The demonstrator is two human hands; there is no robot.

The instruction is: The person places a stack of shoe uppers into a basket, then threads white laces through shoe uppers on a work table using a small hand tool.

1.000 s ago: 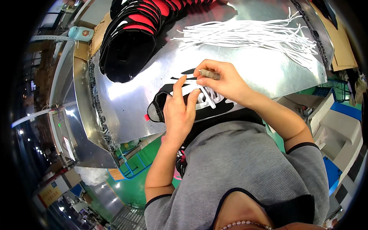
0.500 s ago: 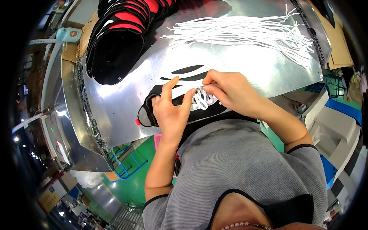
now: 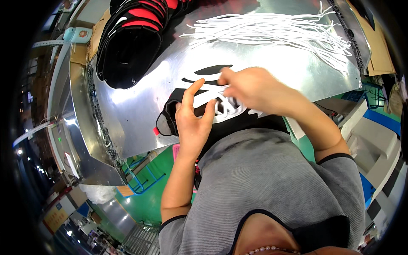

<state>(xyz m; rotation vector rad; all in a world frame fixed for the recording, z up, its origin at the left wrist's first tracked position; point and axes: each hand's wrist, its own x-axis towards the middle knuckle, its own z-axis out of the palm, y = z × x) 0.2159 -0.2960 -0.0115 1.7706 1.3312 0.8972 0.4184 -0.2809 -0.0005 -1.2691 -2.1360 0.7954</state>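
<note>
Since half a second ago your view has drifted a little, so the shoe (image 3: pixel 204 111) and both hands sit slightly lower and more central in the frame, and your left fingers have spread wider over the laces.

You have the black shoe lying on the near edge of the shiny metal table (image 3: pixel 140 106), just above your grey shirt in the middle of the frame. Its long axis runs roughly left to right, tilted slightly up toward the right; the rounded end with a small red mark points to the left of the frame, while the other end is hidden under your right hand.

Your left hand (image 3: pixel 193 123) rests on the shoe with its fingers apart, index raised and thumb pressing beside the white lace (image 3: pixel 225 106). Your right hand (image 3: pixel 255 89) is curled over the lacing, fingertips pinched together on a strand of that lace.

Toward the upper right of the frame a loose bundle of white laces (image 3: pixel 276 32) lies spread across the table. At the upper left a stack of black and red shoe uppers (image 3: pixel 131 38) sits well apart from your hands.
</note>
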